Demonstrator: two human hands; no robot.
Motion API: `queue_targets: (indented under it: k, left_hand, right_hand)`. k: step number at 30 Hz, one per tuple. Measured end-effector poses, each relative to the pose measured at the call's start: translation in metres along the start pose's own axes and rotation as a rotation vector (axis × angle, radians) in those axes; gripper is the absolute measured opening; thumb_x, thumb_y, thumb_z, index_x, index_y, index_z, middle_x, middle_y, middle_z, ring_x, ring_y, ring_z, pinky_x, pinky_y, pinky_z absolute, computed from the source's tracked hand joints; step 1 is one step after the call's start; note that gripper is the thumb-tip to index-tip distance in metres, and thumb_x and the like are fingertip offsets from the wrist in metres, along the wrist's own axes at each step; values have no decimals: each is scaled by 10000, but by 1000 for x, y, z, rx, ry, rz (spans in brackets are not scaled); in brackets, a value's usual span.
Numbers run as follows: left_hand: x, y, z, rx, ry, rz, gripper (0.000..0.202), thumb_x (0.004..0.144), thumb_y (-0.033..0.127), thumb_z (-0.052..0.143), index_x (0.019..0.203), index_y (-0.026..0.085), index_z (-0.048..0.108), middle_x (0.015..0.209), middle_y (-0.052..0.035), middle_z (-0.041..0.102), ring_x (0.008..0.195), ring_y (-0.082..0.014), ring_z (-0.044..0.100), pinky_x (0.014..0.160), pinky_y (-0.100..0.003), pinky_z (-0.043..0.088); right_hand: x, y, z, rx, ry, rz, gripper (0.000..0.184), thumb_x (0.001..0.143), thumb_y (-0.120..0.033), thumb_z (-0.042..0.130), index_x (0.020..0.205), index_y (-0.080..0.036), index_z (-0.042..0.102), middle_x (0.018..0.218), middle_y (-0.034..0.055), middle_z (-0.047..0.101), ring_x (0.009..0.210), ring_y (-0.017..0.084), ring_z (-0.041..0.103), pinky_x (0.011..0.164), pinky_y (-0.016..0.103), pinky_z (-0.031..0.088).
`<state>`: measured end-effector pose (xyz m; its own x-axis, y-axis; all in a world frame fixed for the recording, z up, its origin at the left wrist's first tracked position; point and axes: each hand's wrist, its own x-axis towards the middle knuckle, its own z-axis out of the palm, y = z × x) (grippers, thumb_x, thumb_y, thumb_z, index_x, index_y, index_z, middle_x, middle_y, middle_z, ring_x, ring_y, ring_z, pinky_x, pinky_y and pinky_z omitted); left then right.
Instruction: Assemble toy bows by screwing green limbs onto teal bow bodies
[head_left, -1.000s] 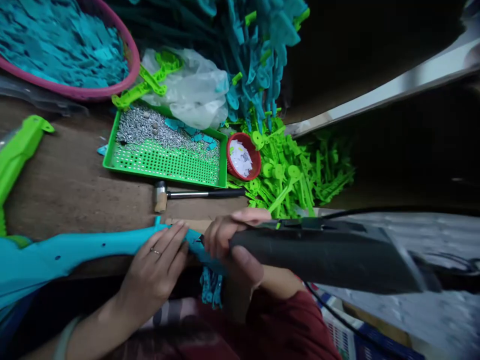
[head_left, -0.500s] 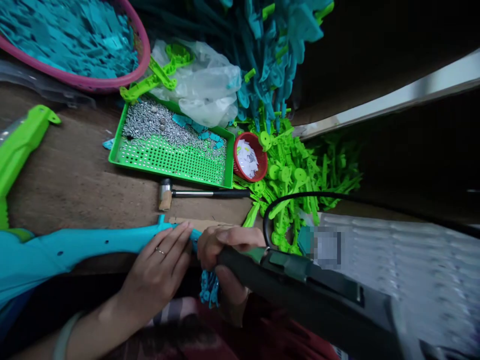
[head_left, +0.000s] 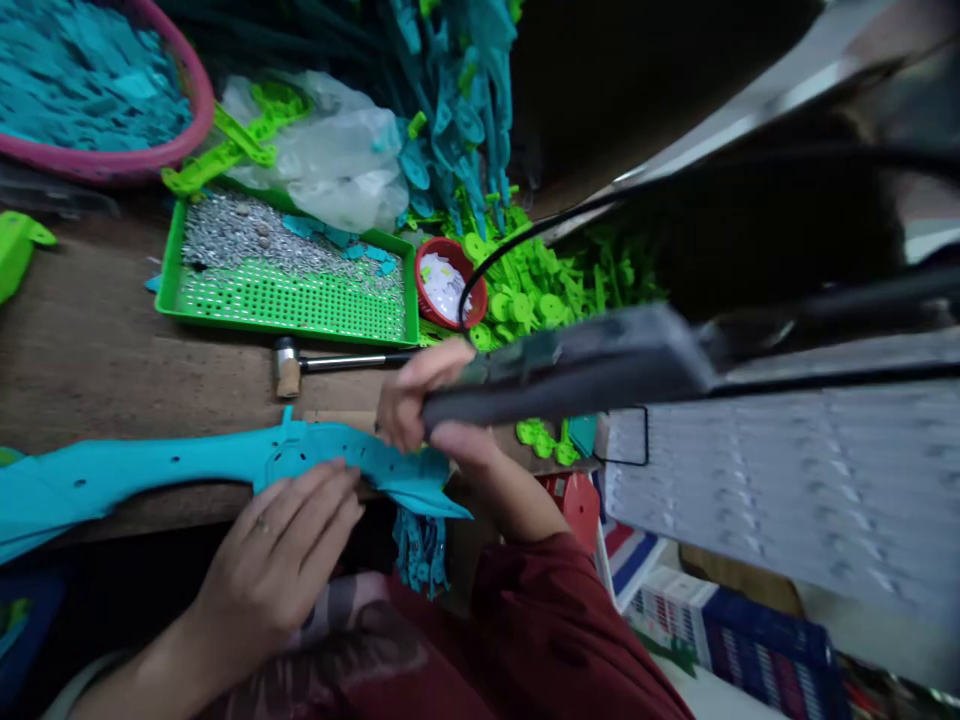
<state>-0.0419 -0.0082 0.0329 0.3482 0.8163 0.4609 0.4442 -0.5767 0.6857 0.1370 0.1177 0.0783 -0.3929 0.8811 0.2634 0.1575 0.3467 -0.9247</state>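
My right hand (head_left: 427, 395) is wrapped round a dark, corded power screwdriver (head_left: 570, 370), held above the right part of a long turquoise plastic shell (head_left: 202, 455). The tool's tip is hidden behind my fingers. My left hand (head_left: 292, 540) lies with its fingers stretched out over the lower edge of the shell, near its middle. The shell has small screw holes and a short peg on top. Just beyond it lies a hammer (head_left: 352, 362). Behind that, a green perforated tray (head_left: 292, 325) holds many small screws and a few turquoise pieces.
A pink basket (head_left: 199, 100) of turquoise parts stands at the far left. Next to the tray is a small red basket (head_left: 480, 300) with white pieces. Green parts (head_left: 525, 290) are heaped behind the tool, whose black cable (head_left: 517, 235) arcs over them. White ribbed sheeting (head_left: 787, 490) is at right.
My right hand has lifted the screwdriver up off the shell, and the tool has swung closer to level. My left hand has slid slightly down and left. The view has shifted right.
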Motion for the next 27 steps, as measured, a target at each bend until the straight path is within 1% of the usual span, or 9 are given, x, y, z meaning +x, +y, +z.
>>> queue_targets:
  k: [3, 5, 7, 9, 11, 13, 17, 22, 27]
  left_hand:
    - [-10, 27, 14, -678, -290, -475, 98, 906, 269, 612, 935, 213, 687, 922, -60, 746, 862, -194, 717, 774, -294, 575]
    - [-4, 39, 35, -1097, -437, -931, 238, 923, 420, 569, 993, 213, 664, 1008, -94, 742, 897, -213, 725, 736, -312, 597]
    - [10, 48, 57, -1354, -369, -1264, 324, 931, 498, 523, 1077, 234, 642, 1233, -118, 675, 1096, -249, 674, 864, -389, 582]
    - [25, 54, 75, -1446, -264, -1413, 338, 921, 521, 523, 1086, 250, 639, 1276, -103, 655, 1164, -254, 639, 951, -421, 541]
    - [34, 60, 84, -1438, -186, -1455, 344, 913, 521, 533, 1086, 244, 642, 1202, -93, 694, 1140, -247, 653, 985, -415, 517]
    - [35, 66, 86, -1433, -131, -1435, 342, 914, 493, 543, 1108, 231, 643, 1183, -86, 703, 1148, -235, 647, 1005, -399, 502]
    - [26, 76, 81, -1440, -61, -1400, 304, 900, 404, 609, 1161, 250, 635, 1290, -42, 654, 1219, -220, 592, 1006, -395, 509]
    - [11, 75, 73, -1326, -96, -1403, 292, 871, 351, 676, 1135, 228, 669, 1208, -29, 698, 1161, -213, 621, 1002, -384, 520]
    - [-5, 63, 60, -1201, -102, -1413, 330, 812, 318, 734, 1132, 253, 682, 1078, -12, 745, 1061, -207, 671, 986, -381, 532]
  right_hand:
    - [27, 2, -16, 167, 255, -81, 435, 785, -658, 506, 970, -264, 490, 438, -156, 391, 353, 54, 452, 432, 200, 429]
    - [33, 0, -22, 131, 318, -40, 382, 831, -592, 441, 881, -223, 526, 497, -137, 447, 428, 35, 494, 505, 207, 446]
    - [21, -8, -28, 27, 307, -4, 356, 852, -540, 478, 840, -193, 554, 645, -84, 568, 588, 59, 577, 617, 234, 499]
    - [-12, -21, -33, -174, 347, 23, 292, 842, -470, 595, 922, -191, 570, 867, 0, 631, 796, 121, 613, 734, 281, 529]
    - [-61, -35, -37, -473, 375, 112, 266, 850, -397, 638, 999, -191, 562, 981, 59, 604, 902, 170, 581, 793, 326, 512]
    - [-115, -45, -39, -700, 242, 288, 158, 891, -331, 591, 914, -176, 573, 902, 65, 586, 850, 189, 559, 776, 350, 490]
    - [-193, -46, -33, -648, -54, 338, 152, 940, -280, 533, 967, -154, 613, 908, 87, 605, 874, 206, 553, 775, 350, 492]
    - [-210, -29, -36, -317, -76, 138, 189, 983, -204, 446, 1031, -149, 620, 971, 94, 641, 938, 165, 579, 845, 299, 507]
    - [-204, -7, -39, -531, -9, -10, 302, 945, -414, 535, 966, -119, 601, 901, 95, 620, 858, 190, 561, 769, 317, 511]
